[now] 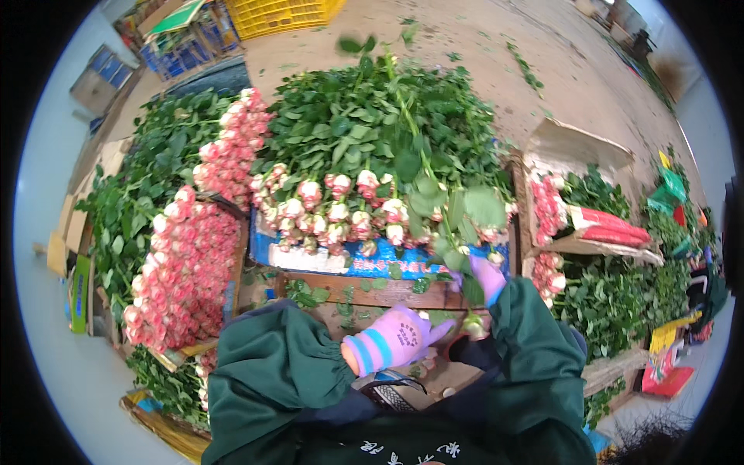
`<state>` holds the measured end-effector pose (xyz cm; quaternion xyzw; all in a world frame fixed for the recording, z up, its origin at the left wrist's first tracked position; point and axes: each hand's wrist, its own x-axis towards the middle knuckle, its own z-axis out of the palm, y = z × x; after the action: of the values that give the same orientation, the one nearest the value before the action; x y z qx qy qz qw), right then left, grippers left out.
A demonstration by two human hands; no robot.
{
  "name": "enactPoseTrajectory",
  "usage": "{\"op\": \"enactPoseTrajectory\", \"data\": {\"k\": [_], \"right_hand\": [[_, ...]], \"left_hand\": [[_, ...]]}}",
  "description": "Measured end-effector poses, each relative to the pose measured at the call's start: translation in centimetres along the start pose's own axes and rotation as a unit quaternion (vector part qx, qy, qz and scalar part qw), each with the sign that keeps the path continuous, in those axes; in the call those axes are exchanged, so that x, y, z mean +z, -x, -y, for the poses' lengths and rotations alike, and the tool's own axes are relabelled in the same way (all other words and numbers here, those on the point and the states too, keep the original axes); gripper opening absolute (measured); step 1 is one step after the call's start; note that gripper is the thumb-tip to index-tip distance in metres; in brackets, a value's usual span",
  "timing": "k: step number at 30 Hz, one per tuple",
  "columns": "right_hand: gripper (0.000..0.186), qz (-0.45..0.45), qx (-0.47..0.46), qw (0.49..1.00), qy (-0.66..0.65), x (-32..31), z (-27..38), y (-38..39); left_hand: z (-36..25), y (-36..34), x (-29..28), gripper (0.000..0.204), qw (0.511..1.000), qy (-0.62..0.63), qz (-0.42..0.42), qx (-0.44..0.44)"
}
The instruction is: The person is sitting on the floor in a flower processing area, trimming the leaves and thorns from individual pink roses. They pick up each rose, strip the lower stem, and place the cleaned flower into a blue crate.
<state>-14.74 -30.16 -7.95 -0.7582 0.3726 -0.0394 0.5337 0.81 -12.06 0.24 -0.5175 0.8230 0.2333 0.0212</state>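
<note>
My right hand (487, 279), in a pale purple glove, is closed round the stem of a long rose (404, 105). The flower head (473, 324) hangs down below the hand, pale greenish white. Its leafy stem runs up and away over the table, with some leaves blurred. My left hand (395, 338), in a purple glove with blue stripes at the cuff, is left of that flower head. One finger stretches toward it, and I see nothing held there. In front of both hands lies a heap of pink and white roses (339, 211), heads toward me, on a blue printed sheet (306, 260).
Dense pink roses (186, 263) are stacked at the left. A wooden rail (341, 289) edges the table before me. On the right, a cardboard wrap (577, 147) holds more roses beside leafy bundles (620, 298). A yellow crate (283, 15) stands on the floor (457, 39) beyond.
</note>
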Motion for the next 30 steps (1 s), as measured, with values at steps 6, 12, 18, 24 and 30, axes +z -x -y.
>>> {"op": "enactPoseTrajectory", "data": {"k": [6,12,18,24,30], "right_hand": [[0.029,-0.004,0.014,0.89,0.455,1.2,-4.0,0.7],[0.024,0.012,-0.087,0.873,0.48,1.1,-5.1,1.5],[0.035,0.186,-0.055,0.778,0.597,3.7,-6.0,0.1],[0.033,0.256,-0.046,0.755,0.602,7.4,-7.0,-0.9],[0.032,0.3,-0.004,0.762,0.574,10.9,-6.6,-3.2]], "left_hand": [[1.1,1.7,2.3,0.056,0.998,0.023,-0.04,-0.041],[1.4,2.2,3.3,0.059,0.998,0.023,-0.043,-0.036],[1.4,3.2,4.3,0.055,0.998,-0.011,-0.028,-0.055],[1.9,3.6,5.4,0.046,0.997,0.042,-0.048,-0.049],[2.0,3.9,4.5,0.048,0.997,0.046,-0.019,-0.056]]}}
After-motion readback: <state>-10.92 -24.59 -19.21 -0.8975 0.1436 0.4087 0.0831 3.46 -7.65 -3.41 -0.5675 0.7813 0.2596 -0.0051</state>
